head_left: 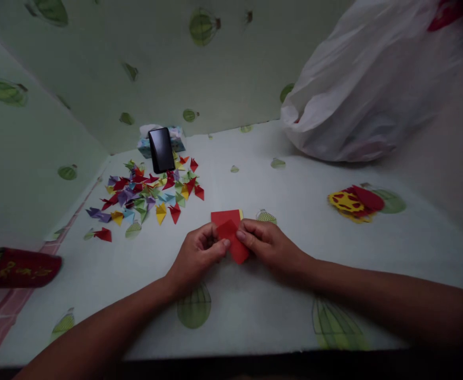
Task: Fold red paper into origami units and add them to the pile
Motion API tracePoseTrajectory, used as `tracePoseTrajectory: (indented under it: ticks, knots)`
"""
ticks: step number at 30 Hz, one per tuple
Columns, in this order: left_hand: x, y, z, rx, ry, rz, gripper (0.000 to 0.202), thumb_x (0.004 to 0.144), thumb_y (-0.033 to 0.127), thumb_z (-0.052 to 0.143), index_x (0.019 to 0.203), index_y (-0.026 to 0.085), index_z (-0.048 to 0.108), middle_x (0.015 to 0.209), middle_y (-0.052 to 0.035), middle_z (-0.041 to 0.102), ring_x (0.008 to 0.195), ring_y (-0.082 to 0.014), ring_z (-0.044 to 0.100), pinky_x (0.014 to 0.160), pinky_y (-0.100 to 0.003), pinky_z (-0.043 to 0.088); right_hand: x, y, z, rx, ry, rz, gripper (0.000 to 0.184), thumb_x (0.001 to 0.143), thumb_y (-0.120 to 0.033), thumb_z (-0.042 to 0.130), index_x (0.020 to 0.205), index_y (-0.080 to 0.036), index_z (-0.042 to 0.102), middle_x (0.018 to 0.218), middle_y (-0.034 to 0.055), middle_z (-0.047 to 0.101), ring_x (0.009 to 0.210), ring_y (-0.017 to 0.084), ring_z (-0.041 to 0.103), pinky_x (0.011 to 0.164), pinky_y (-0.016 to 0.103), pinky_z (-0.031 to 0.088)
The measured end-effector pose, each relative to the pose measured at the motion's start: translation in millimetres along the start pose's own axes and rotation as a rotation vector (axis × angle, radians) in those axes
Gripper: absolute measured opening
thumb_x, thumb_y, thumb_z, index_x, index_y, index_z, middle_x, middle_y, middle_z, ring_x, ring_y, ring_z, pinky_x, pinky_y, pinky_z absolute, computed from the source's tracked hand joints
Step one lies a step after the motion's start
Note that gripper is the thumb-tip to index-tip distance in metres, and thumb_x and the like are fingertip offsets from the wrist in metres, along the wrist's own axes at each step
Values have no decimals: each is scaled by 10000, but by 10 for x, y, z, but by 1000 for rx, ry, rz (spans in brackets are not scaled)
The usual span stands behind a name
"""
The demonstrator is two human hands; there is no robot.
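Note:
A small folded piece of red origami paper point(239, 252) is pinched between both hands over the middle of the table. My left hand point(200, 252) grips its left side, with the thumb on top and the fingers curled. On the right side, my right hand point(269, 244) is closed on the same paper, its thumb pressing near the upper edge. Just behind the held piece lies square red paper point(224, 215) with a yellow edge showing at its right corner; my hands partly cover it. Several small folded paper cranes point(140, 192) in many colours are heaped to the left.
A dark phone point(162, 150) leans on a tissue box point(178, 138) behind the cranes. Yellow and red paper cut-outs point(352, 203) lie on the right. A large white plastic bag point(342, 105) stands at back right, and a red can point(21, 268) lies at the left edge.

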State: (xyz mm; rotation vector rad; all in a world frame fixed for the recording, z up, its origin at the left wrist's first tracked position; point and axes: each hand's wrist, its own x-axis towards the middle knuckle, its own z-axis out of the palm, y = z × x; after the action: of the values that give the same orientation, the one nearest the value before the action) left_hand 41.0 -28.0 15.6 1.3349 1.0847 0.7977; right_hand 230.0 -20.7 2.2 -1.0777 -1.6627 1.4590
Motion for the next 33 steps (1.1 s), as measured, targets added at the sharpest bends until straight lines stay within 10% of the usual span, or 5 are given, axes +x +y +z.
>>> tracePoseTrajectory:
  ticks: [15, 24, 33]
  knots:
    - [16, 16, -31, 25, 2, -15, 191, 816, 333, 704, 775, 153, 651, 650, 23, 584, 569, -90, 460, 540, -217, 351, 22, -49, -41, 151, -153, 235, 283, 852, -363, 634, 667, -191, 505, 520, -45, 559, 394, 70, 482, 395, 195, 338]
    - [19, -64, -32, -46, 206, 29, 279, 875, 352, 669, 699, 170, 553, 588, 45, 568, 577, -94, 487, 592, -218, 376, 57, -5, -59, 267, 9, 136, 371, 887, -524, 609, 749, -189, 529, 582, -42, 573, 449, 68, 473, 447, 204, 340]
    - [32, -67, -35, -67, 66, -5, 300, 872, 364, 675, 689, 162, 551, 570, 46, 549, 542, -77, 447, 541, -204, 340, 44, -23, -49, 116, -60, 139, 336, 877, -404, 601, 641, -181, 517, 527, -43, 529, 423, 64, 455, 434, 203, 330]
